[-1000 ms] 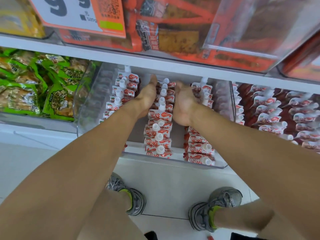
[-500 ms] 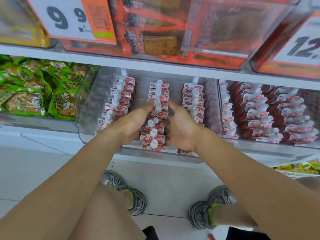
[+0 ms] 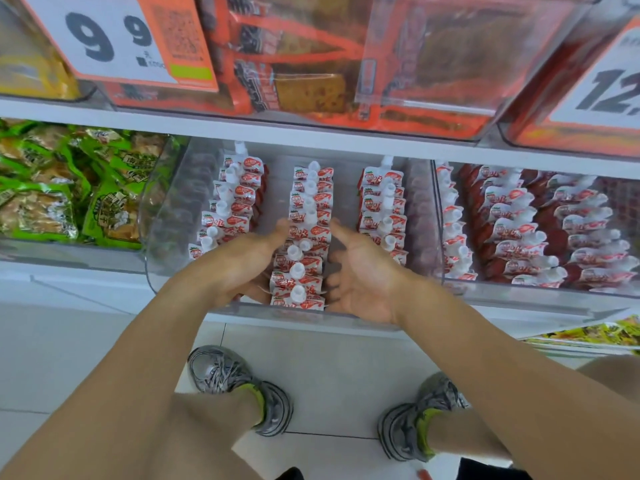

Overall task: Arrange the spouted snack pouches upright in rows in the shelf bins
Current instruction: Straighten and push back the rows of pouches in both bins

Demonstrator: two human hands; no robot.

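Far left, green snack packets [image 3: 65, 188] lie heaped in the neighbouring bin. Next comes the clear shelf bin [image 3: 166, 216], where we see three rows of spouted pouches standing upright: the left row [image 3: 228, 209], the middle row [image 3: 308, 237] and the right row [image 3: 382, 209].

Our left hand [image 3: 239, 268] sits against the left flank of the middle row, thumb reaching up along the pouches, fingers curled in toward the front few; we cannot tell how firmly they hold. Our right hand [image 3: 363, 275] mirrors it on the right flank, palm turned toward the row, thumb up, fingers loosely bent and touching the pouch edges at most. The front pouches of that row stand between the two palms.

Further right, a second bin [image 3: 519, 289] holds more spouted pouches [image 3: 519, 230], leaning in rows. Below, grey shoes [image 3: 242, 386] stand on pale floor tiles [image 3: 332, 368].
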